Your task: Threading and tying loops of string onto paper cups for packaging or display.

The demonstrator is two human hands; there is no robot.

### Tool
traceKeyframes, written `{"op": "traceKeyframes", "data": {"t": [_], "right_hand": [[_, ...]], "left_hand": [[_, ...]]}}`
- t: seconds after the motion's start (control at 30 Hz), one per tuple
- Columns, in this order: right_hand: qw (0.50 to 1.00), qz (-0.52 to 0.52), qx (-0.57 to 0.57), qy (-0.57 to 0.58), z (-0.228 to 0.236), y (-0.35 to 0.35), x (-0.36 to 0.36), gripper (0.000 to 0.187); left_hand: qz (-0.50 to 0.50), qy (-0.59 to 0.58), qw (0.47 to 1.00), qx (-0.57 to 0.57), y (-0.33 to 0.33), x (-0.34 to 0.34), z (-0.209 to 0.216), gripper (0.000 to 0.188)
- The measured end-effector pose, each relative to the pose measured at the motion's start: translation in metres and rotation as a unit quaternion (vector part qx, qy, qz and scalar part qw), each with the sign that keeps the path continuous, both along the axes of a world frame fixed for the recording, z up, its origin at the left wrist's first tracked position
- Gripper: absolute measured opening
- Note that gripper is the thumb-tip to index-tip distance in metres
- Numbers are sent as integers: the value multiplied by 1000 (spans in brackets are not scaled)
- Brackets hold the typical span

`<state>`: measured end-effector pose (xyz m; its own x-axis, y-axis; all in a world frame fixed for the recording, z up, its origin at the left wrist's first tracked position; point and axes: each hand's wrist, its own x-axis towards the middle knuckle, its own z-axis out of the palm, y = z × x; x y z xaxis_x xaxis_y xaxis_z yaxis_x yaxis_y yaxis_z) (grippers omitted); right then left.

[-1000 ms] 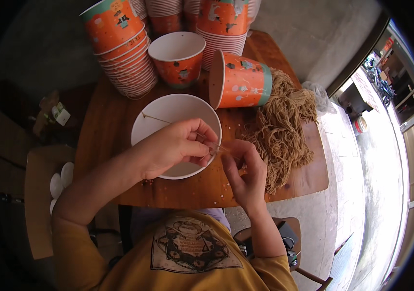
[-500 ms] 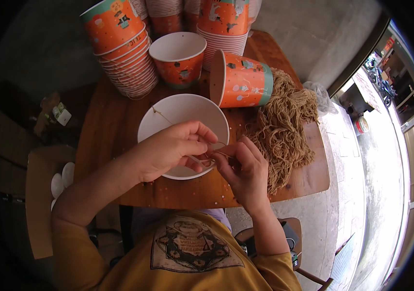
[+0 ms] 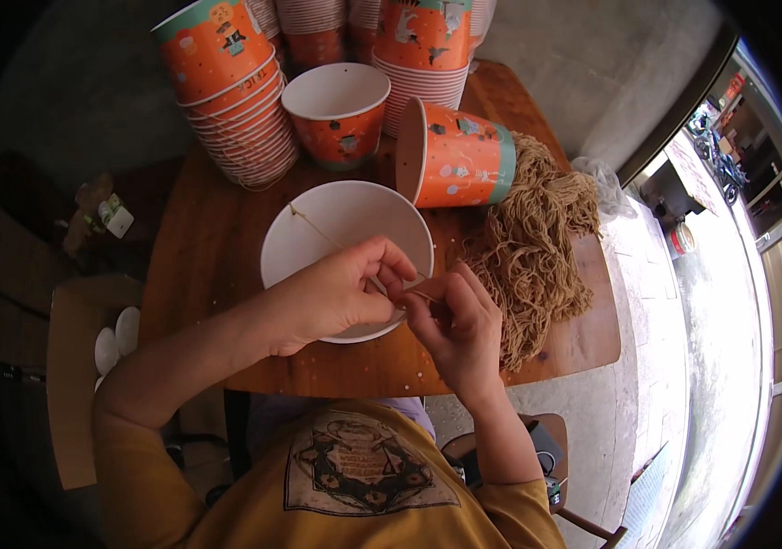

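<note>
An open white-lined paper bucket (image 3: 318, 215) stands in front of me, its mouth facing up. From a hole near its far left rim, a thin tan string (image 3: 313, 226) runs across the opening toward my hands. Over the bucket's near right side, my left hand (image 3: 354, 288) pinches the string with its fingers curled. My right hand (image 3: 457, 316) is closed on the same string at the right rim, fingertips almost touching the left ones. The string's exact path between the fingers is partly hidden.
A heap of tan strings (image 3: 537, 265) lies at the right, beneath a tipped orange bucket (image 3: 459, 156). Behind stand another upright orange bucket (image 3: 340, 128) and tall nested stacks (image 3: 235, 101). A cardboard box (image 3: 89, 366) with white round pieces sits left of the wooden table (image 3: 199, 302).
My left hand's fingers have curled in tighter on the string, and the hands have drawn closer together. The bucket has shifted very slightly toward me.
</note>
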<state>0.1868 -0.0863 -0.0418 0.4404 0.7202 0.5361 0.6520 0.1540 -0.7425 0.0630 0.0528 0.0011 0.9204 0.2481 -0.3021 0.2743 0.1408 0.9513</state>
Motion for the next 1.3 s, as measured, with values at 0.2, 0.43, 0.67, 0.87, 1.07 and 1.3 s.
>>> {"op": "traceKeyframes", "data": {"t": [0.2,0.43,0.67,0.87,1.07,1.3], "right_hand": [[999,7,-8,48,-5,-2,2,9],[999,-10,-27,20,-7,-3,3,14],[999,9,-22,49,-5,-3,4,12],[992,35,-45,116,-2,-6,5,8],[992,22,-53,114,-2,-9,3,7],[991,30,-47,125,-2,-10,4,7]], "left_hand": [[15,31,995,-89,0,-1,7,33],[-17,30,996,-82,1,1,5,41],[-23,21,999,-38,0,4,3,45],[-42,34,995,-89,7,3,3,43],[-20,36,994,-103,1,5,5,40],[-19,-7,1000,-6,-8,6,-3,44]]}}
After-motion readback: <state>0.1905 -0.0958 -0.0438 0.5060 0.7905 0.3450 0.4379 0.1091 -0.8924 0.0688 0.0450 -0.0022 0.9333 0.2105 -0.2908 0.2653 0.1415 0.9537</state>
